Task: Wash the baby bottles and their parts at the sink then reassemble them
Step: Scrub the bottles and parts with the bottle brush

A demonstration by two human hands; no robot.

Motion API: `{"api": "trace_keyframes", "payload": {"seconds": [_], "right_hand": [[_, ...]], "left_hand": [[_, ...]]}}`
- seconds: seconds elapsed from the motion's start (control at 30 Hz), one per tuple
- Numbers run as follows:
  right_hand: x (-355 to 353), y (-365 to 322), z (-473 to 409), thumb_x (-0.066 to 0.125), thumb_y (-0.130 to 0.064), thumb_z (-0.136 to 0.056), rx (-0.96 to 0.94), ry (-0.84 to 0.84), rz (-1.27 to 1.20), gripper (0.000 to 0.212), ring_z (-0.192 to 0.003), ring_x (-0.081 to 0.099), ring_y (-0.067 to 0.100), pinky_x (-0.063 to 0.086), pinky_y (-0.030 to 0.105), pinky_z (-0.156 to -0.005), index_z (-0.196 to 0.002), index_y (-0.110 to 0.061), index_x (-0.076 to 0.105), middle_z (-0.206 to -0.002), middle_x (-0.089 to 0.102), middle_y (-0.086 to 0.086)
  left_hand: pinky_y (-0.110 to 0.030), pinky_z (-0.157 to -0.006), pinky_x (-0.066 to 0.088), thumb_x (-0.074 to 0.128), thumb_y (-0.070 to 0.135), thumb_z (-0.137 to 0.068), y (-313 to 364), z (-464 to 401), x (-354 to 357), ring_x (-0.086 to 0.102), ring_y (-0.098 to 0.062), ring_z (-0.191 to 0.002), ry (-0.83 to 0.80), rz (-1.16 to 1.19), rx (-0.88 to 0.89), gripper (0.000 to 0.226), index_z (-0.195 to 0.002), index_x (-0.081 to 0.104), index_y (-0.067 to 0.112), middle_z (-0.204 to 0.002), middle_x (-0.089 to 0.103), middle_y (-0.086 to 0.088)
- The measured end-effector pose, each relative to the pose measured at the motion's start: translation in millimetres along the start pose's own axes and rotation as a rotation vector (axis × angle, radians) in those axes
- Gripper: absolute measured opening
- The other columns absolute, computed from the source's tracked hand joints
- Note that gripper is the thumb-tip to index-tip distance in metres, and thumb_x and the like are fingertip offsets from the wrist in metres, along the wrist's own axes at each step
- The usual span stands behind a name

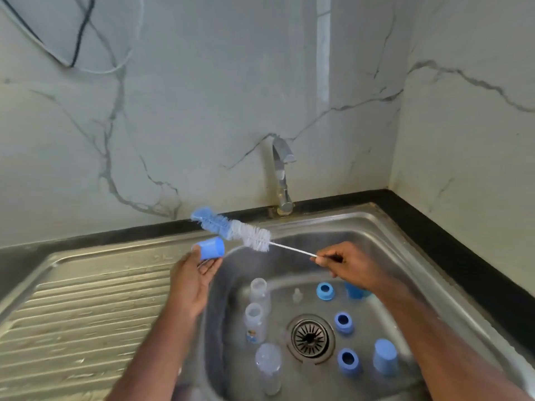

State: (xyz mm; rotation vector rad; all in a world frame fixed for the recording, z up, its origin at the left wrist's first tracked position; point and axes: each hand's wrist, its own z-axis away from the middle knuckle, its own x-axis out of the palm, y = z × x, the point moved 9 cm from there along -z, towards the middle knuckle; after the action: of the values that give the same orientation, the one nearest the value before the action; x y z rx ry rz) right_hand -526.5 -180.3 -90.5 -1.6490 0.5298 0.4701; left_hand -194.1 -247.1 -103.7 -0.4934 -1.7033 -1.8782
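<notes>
Left hand [193, 280] at frame centre, fingertips pinching blue cap [212, 248] above its palm, right hand [344, 263] fingers pinching bottle brush [231, 229] wire handle, bristles beside cap

The right forearm [411, 311] hides most of a blue plastic cap [354, 291]; the ridged steel draining board [72, 314] runs off the left edge.

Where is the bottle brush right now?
The bottle brush is above the sink's back-left rim, held by the right hand, beside the blue cap.
</notes>
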Motion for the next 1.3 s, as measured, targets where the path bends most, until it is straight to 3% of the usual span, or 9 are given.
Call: {"api": "trace_keyframes", "payload": {"seconds": [0.1,0.37,0.5,0.63,0.73,0.87,0.97,1.13,1.3], "right_hand": [[5,-2,-2,0.074,-0.015,-0.091,-0.006,0.031,-0.023,0.02,-0.061,0.064,0.001,0.052,0.018,-0.061,-0.095,-0.034,0.077,-0.068,0.073,-0.008],[17,-2,-3,0.077,-0.021,-0.089,-0.033,-0.062,0.171,0.016,-0.078,0.068,-0.012,0.047,0.006,-0.068,-0.101,-0.032,0.078,-0.075,0.067,-0.039],[19,-7,-3,0.077,-0.019,-0.089,-0.057,-0.081,0.185,0.015,-0.075,0.068,-0.011,0.048,0.009,-0.069,-0.099,-0.03,0.08,-0.072,0.068,-0.037],[11,-5,-3,0.088,-0.021,-0.077,-0.074,-0.016,0.204,0.034,-0.077,0.07,-0.004,0.058,0.024,-0.076,-0.078,-0.05,0.071,-0.078,0.073,-0.025],[-1,-11,-4,0.089,-0.02,-0.075,-0.151,0.102,0.166,0.029,-0.07,0.067,0.007,0.059,0.036,-0.071,-0.074,-0.041,0.069,-0.073,0.069,-0.014],[-18,-37,4,0.078,-0.034,-0.085,-0.245,0.309,0.363,0.007,-0.063,0.061,0.006,0.054,0.035,-0.065,-0.08,-0.035,0.074,-0.069,0.068,-0.013],[-29,-59,12,0.053,-0.05,-0.094,-0.406,0.447,0.614,0.031,-0.075,0.068,0.013,0.057,0.042,-0.075,-0.096,-0.029,0.076,-0.086,0.075,-0.008],[8,-25,0,0.021,-0.085,-0.088,-0.188,0.019,0.436,0.063,-0.054,0.053,0.008,0.052,0.042,-0.061,-0.072,-0.037,0.06,-0.057,0.056,-0.009],[13,-29,2,0.076,-0.046,-0.085,-0.182,0.038,0.287,0.025,-0.062,0.057,0.007,0.051,0.029,-0.06,-0.078,-0.031,0.058,-0.067,0.06,-0.009]], "left_hand": [[-0.043,-0.103,0.051,0.048,0.014,-0.106,28,-8,-27,0.066,-0.028,-0.102,0.121,0.099,0.057,0.016,-0.105,0.058,0.002,-0.109,0.065,-0.021],[-0.041,-0.098,0.05,0.049,0.012,-0.105,42,-15,-41,0.066,-0.029,-0.104,0.129,0.091,0.08,0.014,-0.105,0.06,0.003,-0.112,0.065,-0.02],[-0.042,-0.096,0.052,0.048,0.008,-0.105,39,-17,-34,0.066,-0.027,-0.101,0.066,-0.057,0.096,0.013,-0.107,0.06,0.005,-0.109,0.066,-0.015],[-0.038,-0.084,0.055,0.048,0.005,-0.104,27,-13,-24,0.066,-0.027,-0.095,-0.008,-0.204,0.061,0.014,-0.112,0.058,0.008,-0.111,0.063,-0.018],[-0.04,-0.087,0.056,0.051,0.012,-0.104,28,-13,-23,0.067,-0.03,-0.099,-0.025,-0.161,0.052,0.009,-0.107,0.059,0.011,-0.114,0.065,-0.021],[-0.034,-0.082,0.062,0.059,0.008,-0.099,40,-6,-18,0.07,-0.027,-0.096,-0.053,-0.227,0.181,0.01,-0.105,0.065,0.004,-0.1,0.071,-0.015],[-0.034,-0.084,0.061,0.058,0.003,-0.097,41,-4,-13,0.07,-0.026,-0.096,-0.107,-0.232,0.2,0.011,-0.104,0.067,0.003,-0.097,0.073,-0.012],[-0.038,-0.092,0.059,0.048,0.011,-0.102,47,-5,-9,0.07,-0.027,-0.104,-0.228,0.026,0.091,0.015,-0.096,0.062,0.008,-0.106,0.072,-0.014],[-0.037,-0.085,0.061,0.056,0.005,-0.098,48,-13,-24,0.07,-0.027,-0.102,-0.106,0.004,0.164,0.008,-0.095,0.062,0.009,-0.104,0.069,-0.014]]}}
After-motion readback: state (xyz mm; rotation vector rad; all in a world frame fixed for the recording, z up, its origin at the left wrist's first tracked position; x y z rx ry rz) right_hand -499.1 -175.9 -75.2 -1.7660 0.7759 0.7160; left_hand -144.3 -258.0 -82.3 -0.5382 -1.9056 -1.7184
